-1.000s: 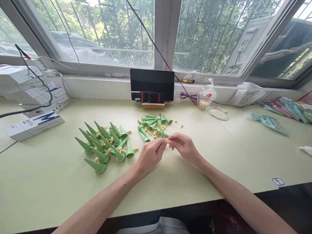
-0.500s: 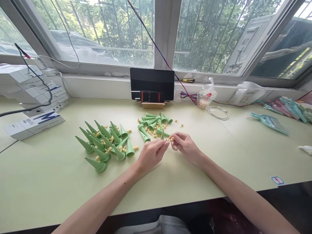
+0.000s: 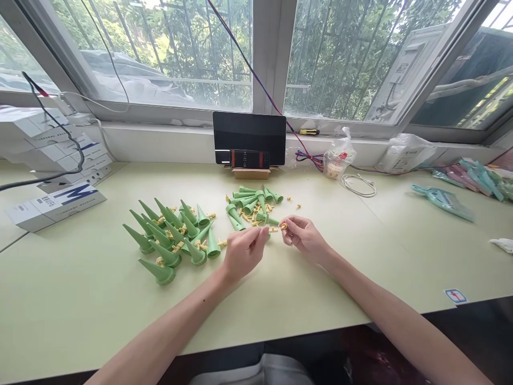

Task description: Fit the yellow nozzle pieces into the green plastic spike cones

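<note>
My left hand (image 3: 245, 252) is closed around a green plastic cone (image 3: 267, 220), most of it hidden by the fingers; the narrow tip shows above them. A small yellow fitting (image 3: 274, 230) sticks out to the right of this cone. Between the thumb and fingers of my right hand (image 3: 304, 238) is a small yellow piece with a round end (image 3: 284, 226). The two hands are close but apart. Just beyond them lies a pile of loose green cones (image 3: 249, 201) and yellow fittings (image 3: 249, 217).
To the left stand several green cones (image 3: 162, 252) with yellow fittings in their sides. A phone (image 3: 250, 159) leans on a dark screen (image 3: 249, 131) at the back. White boxes (image 3: 56, 203) sit left; a plastic bag (image 3: 340, 155), cable (image 3: 358, 185) and teal packet (image 3: 443, 202) lie right.
My left hand has drawn slightly to the left, away from my right hand, and a gap with the yellow fitting now shows between them. My right hand has hardly moved.
</note>
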Tool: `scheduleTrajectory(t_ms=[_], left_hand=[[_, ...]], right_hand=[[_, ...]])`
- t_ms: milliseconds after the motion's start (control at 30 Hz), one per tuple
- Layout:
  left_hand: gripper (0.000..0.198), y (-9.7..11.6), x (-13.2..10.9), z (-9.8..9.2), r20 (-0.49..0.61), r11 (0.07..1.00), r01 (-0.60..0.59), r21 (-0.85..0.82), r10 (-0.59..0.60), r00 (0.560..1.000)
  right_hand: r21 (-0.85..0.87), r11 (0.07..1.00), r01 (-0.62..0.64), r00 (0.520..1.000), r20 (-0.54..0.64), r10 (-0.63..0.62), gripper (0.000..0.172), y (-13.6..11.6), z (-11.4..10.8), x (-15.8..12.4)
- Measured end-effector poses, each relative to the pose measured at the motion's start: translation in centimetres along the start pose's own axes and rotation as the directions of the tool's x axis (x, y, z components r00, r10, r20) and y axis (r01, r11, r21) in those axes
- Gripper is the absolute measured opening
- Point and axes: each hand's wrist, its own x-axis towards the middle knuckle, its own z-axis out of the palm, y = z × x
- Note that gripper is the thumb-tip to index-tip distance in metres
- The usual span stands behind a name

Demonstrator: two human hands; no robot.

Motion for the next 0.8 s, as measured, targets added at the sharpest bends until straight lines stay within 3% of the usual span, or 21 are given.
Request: scheduleTrajectory(t_ms=[167,333,567,800], left_hand=[[0.044,0.09,0.0,-0.02,-0.069,0.998,0.019,0.066,-0.015,0.997],[0.01,0.09,0.16,0.01,-0.108,0.987,0.158,0.006,-0.157,0.982],[0.036,-0.05,0.58,-0.04,0.081,0.916,0.397,-0.052,-0.392,0.916],[0.031,-0.74,0.1,0.46,0.25,0.896,0.443,0.014,-0.432,0.866]], right_hand=[[-0.036,0.999,-0.002,1.0,-0.002,0.002,0.032,-0.02,-0.03,-0.03],[-0.07,0.997,0.023,0.999,-0.043,-0.026,0.033,0.01,-0.02,0.02],[-0.348,0.931,0.107,0.963,-0.197,-0.184,0.033,0.5,-0.25,0.23],[-0.488,0.858,0.158,0.937,-0.198,-0.286,0.032,0.87,-0.86,0.4]])
